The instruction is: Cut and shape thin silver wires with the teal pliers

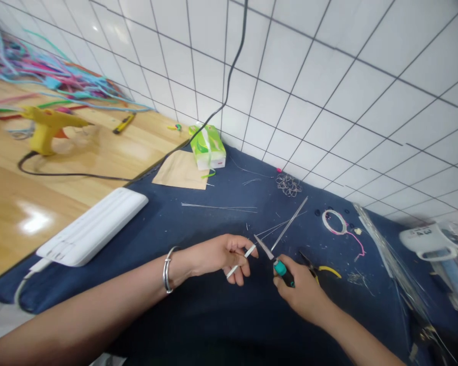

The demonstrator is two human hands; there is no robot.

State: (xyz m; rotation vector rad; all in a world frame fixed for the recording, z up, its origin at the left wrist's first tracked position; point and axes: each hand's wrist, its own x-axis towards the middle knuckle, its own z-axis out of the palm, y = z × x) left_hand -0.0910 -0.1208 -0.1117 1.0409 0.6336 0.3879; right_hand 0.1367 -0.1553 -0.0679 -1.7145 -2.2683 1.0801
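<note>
My left hand point(232, 256) holds a thin white strip point(241, 260) across its curled fingers, slanting up to the right. In my right hand point(299, 284) is a hand file point(265, 247), or a similar flat-bladed tool, gripped by its teal and black handle. The blade's tip points up and left, close to the strip's upper end; whether they touch I cannot tell. Just beyond the blade, thin metal rods point(290, 222) lie crossed on the dark blue cloth point(209, 231). Yellow-handled pliers point(329, 271) rest beside my right hand, partly hidden by it.
Toward the wall are a tissue pack point(209, 147), brown paper point(181, 172), a coiled wire piece point(289, 184) and a white ring spool point(334, 222). A white power bank point(93, 226) and a yellow glue gun point(51, 127) sit left. A white mug point(427, 241) stands right.
</note>
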